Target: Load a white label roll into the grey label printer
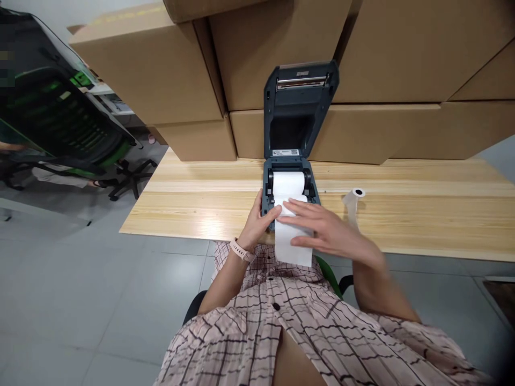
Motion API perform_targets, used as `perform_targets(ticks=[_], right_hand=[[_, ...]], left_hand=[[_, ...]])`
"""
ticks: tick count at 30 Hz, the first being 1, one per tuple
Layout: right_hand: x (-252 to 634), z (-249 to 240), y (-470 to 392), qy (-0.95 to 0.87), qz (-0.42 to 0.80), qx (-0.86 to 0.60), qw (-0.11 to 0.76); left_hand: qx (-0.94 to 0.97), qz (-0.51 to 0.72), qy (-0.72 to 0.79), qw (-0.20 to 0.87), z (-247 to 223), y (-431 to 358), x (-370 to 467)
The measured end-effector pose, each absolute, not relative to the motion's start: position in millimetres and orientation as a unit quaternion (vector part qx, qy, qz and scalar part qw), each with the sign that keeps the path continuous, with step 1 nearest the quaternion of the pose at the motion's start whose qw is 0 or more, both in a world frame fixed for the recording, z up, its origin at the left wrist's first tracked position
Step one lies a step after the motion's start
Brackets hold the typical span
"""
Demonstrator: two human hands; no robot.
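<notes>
A dark grey label printer (265, 185) stands on the wooden table with its lid (300, 102) swung up. Inside it sits a white roll of label paper (288, 182), and the paper strip (293, 252) runs forward over the printer's front and hangs past the table edge. My left hand (259, 220) rests against the printer's left front side, thumb on the paper's edge, fingers partly hidden behind the casing. Across the paper from the right reaches my right hand (317, 225), fingers spread and lying over the strip.
To the printer's right, a small roll (358, 193) with a dark core stands on the table (422, 209), its strip trailing forward. Cardboard boxes (273, 37) are stacked along the back. At left are an office chair (72, 118) and part of another person (60, 174).
</notes>
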State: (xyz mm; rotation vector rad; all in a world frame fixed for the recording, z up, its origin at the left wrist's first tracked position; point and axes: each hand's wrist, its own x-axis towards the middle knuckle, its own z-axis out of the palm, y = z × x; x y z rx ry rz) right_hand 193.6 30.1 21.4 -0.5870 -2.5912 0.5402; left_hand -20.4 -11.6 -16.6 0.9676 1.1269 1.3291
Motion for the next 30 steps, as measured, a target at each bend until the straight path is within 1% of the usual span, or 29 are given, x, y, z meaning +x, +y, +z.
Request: perform_targets(ticks=[1,2,4,5,6,8,10,13,15,17,20,22,24,27,30], right_hand=[[199.4,30.9,40.2,-0.92,0.23,-0.199,0.245],[204.0,41.0,53.5,-0.898,0.256,-0.202,0.296],[206.8,61.9,89.0,-0.818,0.258,-0.249,0.45],[204.6,72.0,110.4,-0.762,0.231,-0.278,0.537],[200.2,81.7,133.2,-0.713,0.209,-0.298,0.599],[186.1,99.2,178.2,-0.668,0.231,-0.338,0.622],[169.2,113.7,214.6,-0.656,0.297,-0.384,0.579],[150.2,126.3,238.8,-0.665,0.348,-0.394,0.531],[147.5,126.4,231.3,-0.665,0.354,-0.389,0.53],[153.1,118.9,206.3,-0.669,0.334,-0.38,0.545],[169.2,93.9,145.9,-0.725,0.256,-0.334,0.545],[178.8,70.0,101.5,-0.764,0.224,-0.305,0.523],[184.2,43.9,63.1,-0.789,0.205,-0.312,0.488],[184.0,9.1,27.4,-0.798,0.195,-0.341,0.458],[178.9,-15.5,18.3,-0.752,0.23,-0.382,0.485]], left_hand=[[0.404,0.558,0.476,0.546,-15.5,-14.9,-18.9],[0.401,0.558,0.48,0.546,-14.5,-18.0,-16.9],[0.396,0.562,0.488,0.537,-13.2,-23.6,-12.6],[0.394,0.567,0.489,0.533,-13.0,-25.7,-10.6],[0.392,0.572,0.489,0.529,-13.0,-27.2,-9.1],[0.391,0.577,0.485,0.529,-13.2,-28.8,-7.5],[0.393,0.572,0.483,0.534,-12.8,-29.2,-7.6],[0.41,0.563,0.486,0.528,-10.9,-31.1,-8.6],[0.426,0.56,0.49,0.514,-10.6,-35.1,-8.1],[0.433,0.556,0.499,0.504,-13.4,-41.9,-6.7],[0.432,0.535,0.528,0.498,-25.3,-56.3,-4.8],[0.44,0.525,0.544,0.484,-36.1,-66.4,-4.5],[0.446,0.534,0.536,0.478,-44.3,-73.4,-5.3],[0.442,0.567,0.513,0.469,-44.4,-71.1,-8.4],[0.45,0.59,0.523,0.419,-32.2,-51.8,-11.8]])
